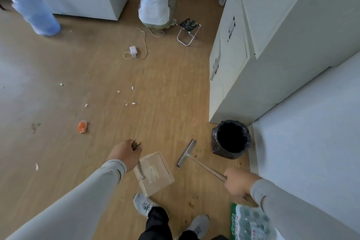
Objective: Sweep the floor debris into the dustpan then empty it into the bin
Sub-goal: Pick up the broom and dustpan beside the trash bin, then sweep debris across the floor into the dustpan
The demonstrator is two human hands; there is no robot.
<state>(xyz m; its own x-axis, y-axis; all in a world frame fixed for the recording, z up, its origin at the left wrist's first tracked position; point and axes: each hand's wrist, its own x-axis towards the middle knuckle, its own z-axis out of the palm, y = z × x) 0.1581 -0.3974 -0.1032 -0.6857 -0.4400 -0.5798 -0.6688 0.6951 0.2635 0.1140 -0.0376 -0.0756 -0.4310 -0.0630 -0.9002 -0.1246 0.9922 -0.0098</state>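
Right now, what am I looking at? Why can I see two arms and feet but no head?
The camera sits on a person's head and looks down, so you see only their arms and shoes. The left hand grips the handle of a clear dustpan near the wooden floor. The right hand holds the stick of a small broom. Beside the broom stands a bin lined with a black bag. White crumbs and an orange scrap still lie on the floor, waiting to be swept. Farther off, another person crouches by a folding stool.
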